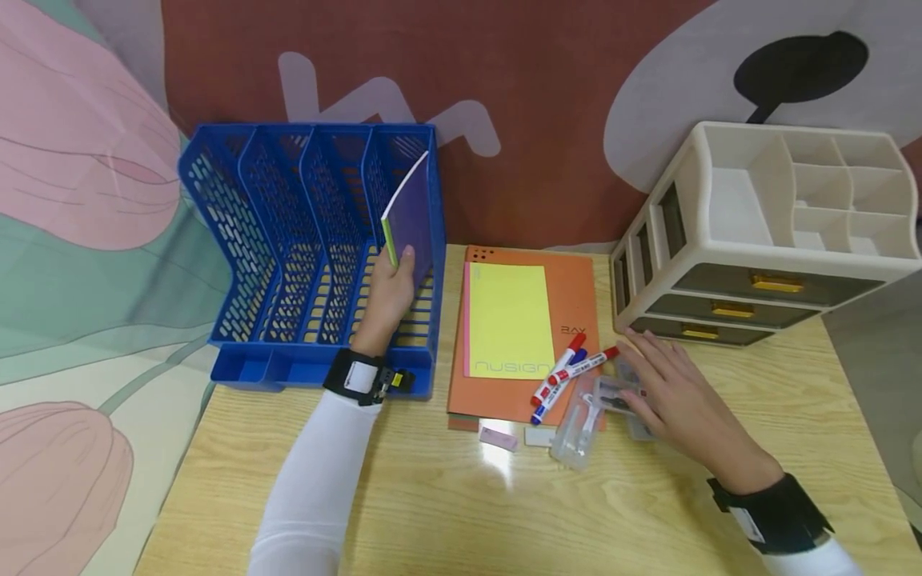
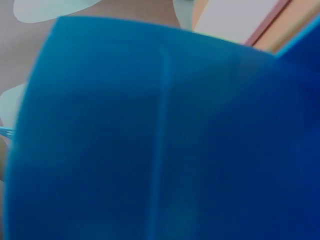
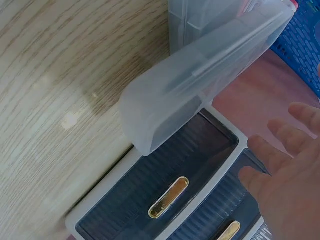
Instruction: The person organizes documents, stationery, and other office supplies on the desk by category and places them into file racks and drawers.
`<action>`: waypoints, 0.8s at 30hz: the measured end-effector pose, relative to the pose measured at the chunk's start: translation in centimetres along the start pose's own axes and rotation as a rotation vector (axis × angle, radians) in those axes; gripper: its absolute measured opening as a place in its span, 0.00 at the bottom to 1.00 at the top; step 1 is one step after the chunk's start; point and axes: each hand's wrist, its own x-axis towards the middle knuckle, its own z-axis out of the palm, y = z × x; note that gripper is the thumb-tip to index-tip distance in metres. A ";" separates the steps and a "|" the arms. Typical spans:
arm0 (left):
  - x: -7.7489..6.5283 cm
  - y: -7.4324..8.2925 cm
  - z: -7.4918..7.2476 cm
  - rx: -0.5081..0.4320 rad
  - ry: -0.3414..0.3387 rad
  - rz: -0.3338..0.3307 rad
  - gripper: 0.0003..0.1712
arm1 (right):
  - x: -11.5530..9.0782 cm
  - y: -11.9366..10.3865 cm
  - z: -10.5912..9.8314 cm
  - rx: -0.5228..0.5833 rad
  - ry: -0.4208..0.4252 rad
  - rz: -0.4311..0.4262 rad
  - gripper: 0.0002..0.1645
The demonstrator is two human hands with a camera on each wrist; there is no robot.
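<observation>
In the head view my left hand (image 1: 389,298) pinches a thin notebook (image 1: 415,212) with a purple cover and a green edge. The notebook stands upright in the rightmost compartment of a blue file rack (image 1: 241,364). A blue surface (image 2: 115,125) fills most of the left wrist view, hiding that hand. My right hand (image 1: 675,392) hovers around small clear plastic cases (image 1: 612,394), its thumb by one of them. Seen from the right wrist, its fingers (image 3: 285,135) are spread and relaxed beside a translucent case (image 3: 175,90).
Orange folders (image 1: 522,400) lie mid-table under a yellow notebook (image 1: 507,320). Red and blue markers (image 1: 569,372), a clear box (image 1: 572,436), a pink eraser (image 1: 498,438) and a white block (image 1: 539,437) are close by. A white drawer unit (image 1: 691,256) with gold handles stands at right.
</observation>
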 end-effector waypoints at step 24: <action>0.6 -1.1 0.6 0.081 -0.141 -0.071 0.34 | -0.6 -0.2 -0.1 0.000 -0.022 0.027 0.47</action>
